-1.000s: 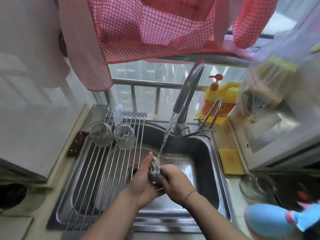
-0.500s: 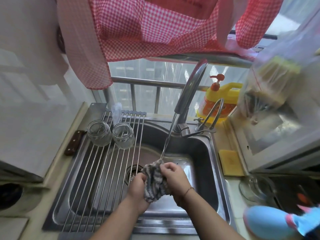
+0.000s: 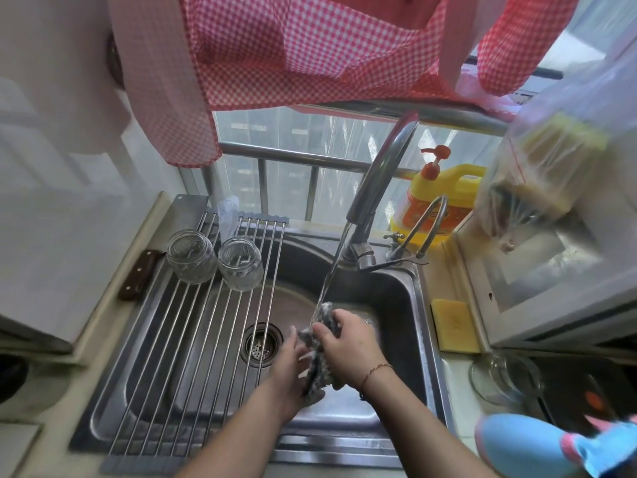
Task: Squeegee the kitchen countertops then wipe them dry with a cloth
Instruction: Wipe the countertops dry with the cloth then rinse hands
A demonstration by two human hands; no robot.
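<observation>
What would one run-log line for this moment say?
step: rinsing cloth | left hand: holds cloth | right hand: grips cloth | tap: running | place: over sink

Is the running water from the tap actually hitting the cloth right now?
Touching. The head view shows the water stream running from the tap down onto the top of the cloth, which both hands hold over the sink.

both hands over sink point(image 3: 418, 305) | right hand point(image 3: 348, 350) pinches grey cloth point(image 3: 319, 369) top under faucet point(image 3: 377, 177) stream | left hand point(image 3: 291, 367) grips lower part | two jars point(image 3: 213, 258) on rack point(image 3: 193, 339)
</observation>
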